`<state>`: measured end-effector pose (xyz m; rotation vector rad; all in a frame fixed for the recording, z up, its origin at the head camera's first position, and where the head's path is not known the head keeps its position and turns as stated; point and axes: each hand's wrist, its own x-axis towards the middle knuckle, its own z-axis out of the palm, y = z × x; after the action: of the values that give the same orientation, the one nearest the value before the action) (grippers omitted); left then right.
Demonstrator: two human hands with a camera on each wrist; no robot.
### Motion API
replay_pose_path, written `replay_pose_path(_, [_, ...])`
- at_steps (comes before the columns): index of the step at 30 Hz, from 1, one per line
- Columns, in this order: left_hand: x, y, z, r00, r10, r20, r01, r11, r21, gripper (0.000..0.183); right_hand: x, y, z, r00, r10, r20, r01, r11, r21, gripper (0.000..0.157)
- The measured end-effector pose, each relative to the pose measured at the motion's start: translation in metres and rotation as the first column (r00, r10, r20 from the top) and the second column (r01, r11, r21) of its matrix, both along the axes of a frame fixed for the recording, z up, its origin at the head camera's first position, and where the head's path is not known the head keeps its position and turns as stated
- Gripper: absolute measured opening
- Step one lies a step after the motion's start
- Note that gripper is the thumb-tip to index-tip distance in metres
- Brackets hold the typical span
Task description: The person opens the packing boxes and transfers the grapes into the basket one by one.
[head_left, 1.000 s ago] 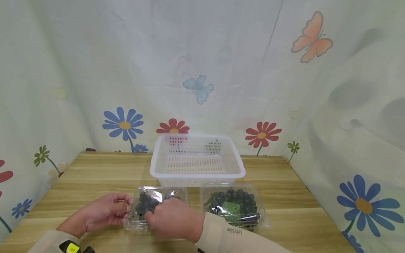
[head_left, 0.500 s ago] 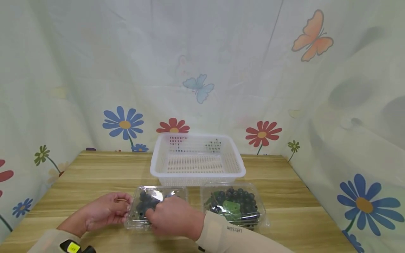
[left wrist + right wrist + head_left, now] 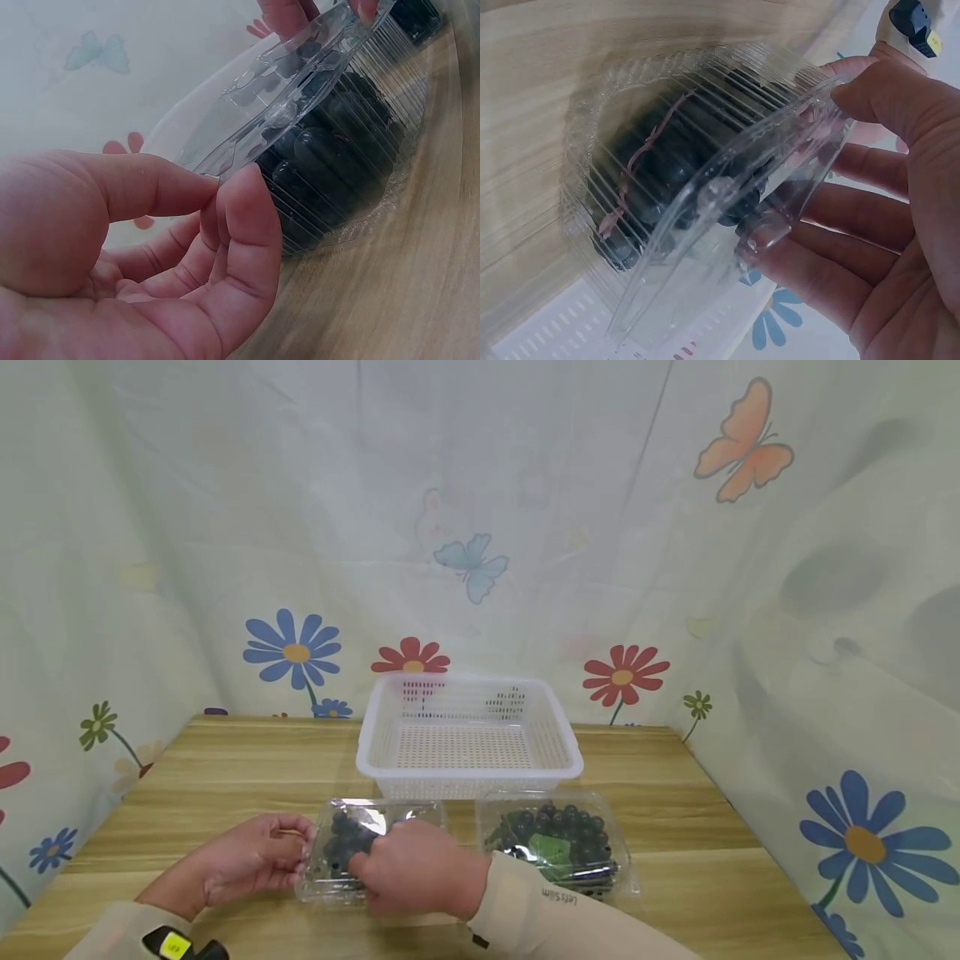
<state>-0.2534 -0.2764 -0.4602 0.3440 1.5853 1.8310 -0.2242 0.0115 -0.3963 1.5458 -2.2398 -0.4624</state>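
Observation:
A clear plastic clamshell box point(image 3: 330, 887) of dark grapes point(image 3: 348, 839) stands at the front left of the table. At its left corner my left hand point(image 3: 251, 864) pinches the rim between thumb and finger, which the left wrist view shows up close. My right hand point(image 3: 423, 870) grips the front edge of the same box: the thumb point(image 3: 855, 97) lies at the rim and the fingers reach over the lid point(image 3: 780, 217). The lid lies over the grapes. A pinkish stem point(image 3: 649, 142) shows through the ribbed wall. From the head, my right hand hides the box's right part.
Just to the right, a second clear clamshell box point(image 3: 618, 877) contains dark grapes and a green leaf point(image 3: 551, 857). Behind both boxes stands a white perforated basket point(image 3: 468, 774). A flower-printed curtain point(image 3: 525, 610) surrounds the wooden table point(image 3: 247, 777).
My right hand has shifted very slightly to the right at the box's front edge. The left hand keeps its pinch, and both boxes stay in place.

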Motion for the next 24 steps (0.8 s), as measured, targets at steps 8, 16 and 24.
replay_pose_path(8, [0.0004,0.0007,0.0014,1.000,0.011,-0.003,-0.011,1.000,-0.014,0.015,0.0010,-0.0008,0.0003,1.000,0.011,-0.001,-0.011,1.000,0.024,0.017])
replay_pose_path(16, [-0.0008,0.0000,0.0003,1.000,0.016,-0.005,-0.016,0.999,-0.028,0.016,0.0019,-0.0021,0.0015,1.000,-0.004,0.010,0.003,0.998,0.067,0.017])
replay_pose_path(24, [-0.0008,-0.0003,-0.0004,1.000,0.015,0.000,-0.015,1.000,-0.026,0.016,0.0007,-0.0019,0.0016,1.000,0.002,0.007,-0.003,0.998,0.070,0.019])
